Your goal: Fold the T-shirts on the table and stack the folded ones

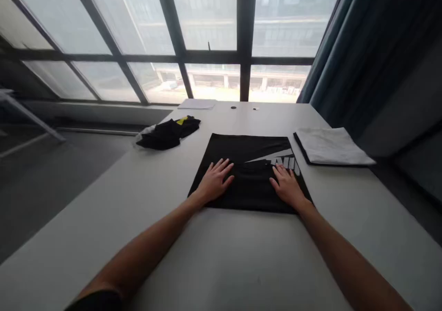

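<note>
A black folded garment [248,189] with a grey printed logo lies flat on the white table [241,251], forming a rough rectangle. My left hand [215,181] rests flat on its left part, fingers spread. On the right part, over the lower edge of the print, my right hand [286,184] also lies with fingers apart. Both palms face down and press on the cloth; neither grips it. Small creases run across the fabric between the hands.
At the left edge sits a crumpled black cloth bundle [165,133] with a yellow patch. To the right lies a folded white and black cloth stack [331,146]. White sheets [196,104] are at the far edge, before windows. A dark curtain [348,57] hangs at right.
</note>
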Tool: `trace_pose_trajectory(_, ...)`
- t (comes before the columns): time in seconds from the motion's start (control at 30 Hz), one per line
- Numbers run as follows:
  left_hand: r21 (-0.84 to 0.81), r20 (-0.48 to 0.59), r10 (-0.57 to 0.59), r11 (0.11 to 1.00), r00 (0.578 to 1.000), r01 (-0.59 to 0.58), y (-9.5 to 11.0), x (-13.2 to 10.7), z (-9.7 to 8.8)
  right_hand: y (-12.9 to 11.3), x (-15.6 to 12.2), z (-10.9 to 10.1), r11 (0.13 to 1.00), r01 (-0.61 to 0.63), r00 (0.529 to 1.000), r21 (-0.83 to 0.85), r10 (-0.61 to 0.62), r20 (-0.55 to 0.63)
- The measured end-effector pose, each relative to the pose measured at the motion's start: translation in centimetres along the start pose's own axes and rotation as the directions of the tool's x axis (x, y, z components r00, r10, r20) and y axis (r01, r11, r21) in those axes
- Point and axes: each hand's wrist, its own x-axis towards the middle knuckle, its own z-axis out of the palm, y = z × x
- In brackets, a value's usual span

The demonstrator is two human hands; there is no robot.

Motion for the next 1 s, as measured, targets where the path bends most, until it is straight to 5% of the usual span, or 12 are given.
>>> trace_pose_trajectory(0.17,-0.006,0.113,-0.082,0.997,0.990,0.083,-2.2,0.2,1.5,0.7,0.2,0.3,1.000,-0.009,1.000,0.012,0.009,0.008)
trace_pose_trajectory(0.33,-0.129,0.090,-0.077,0.988,0.993,0.088,-3.3,0.3,2.1,2.1,0.2,0.4,0.999,-0.021,1.000,-0.026,0.021,-0.014)
trace_pose_trajectory(0.47,-0.426,0.047,-0.187,0.885,0.981,0.189,-4.6,1.1,0.6,2.6,0.2,0.6,0.999,-0.021,1.000,-0.042,0.020,-0.016)
trace_pose_trajectory(0.6,-0.633,-0.090,-0.379,0.735,0.921,0.241,-5.4,1.6,-2.2,2.4,0.2,0.8,0.998,-0.027,0.999,-0.049,0.025,-0.026)
trace_pose_trajectory(0.73,-0.515,-0.143,-0.228,0.848,0.963,0.124,-3.5,0.6,-2.2,2.3,0.2,1.0,0.998,-0.027,0.999,-0.059,0.025,-0.034)
trace_pose_trajectory(0.87,-0.218,0.050,-0.003,0.976,0.999,0.014,-1.4,-0.7,0.5,2.6,0.1,1.0,0.998,-0.020,0.999,-0.054,0.017,-0.046)
trace_pose_trajectory(1.0,-0.082,0.113,0.018,0.997,0.993,-0.009,-1.0,-1.1,1.4,2.0,-0.1,0.2,0.999,-0.016,0.996,-0.041,0.013,-0.093)
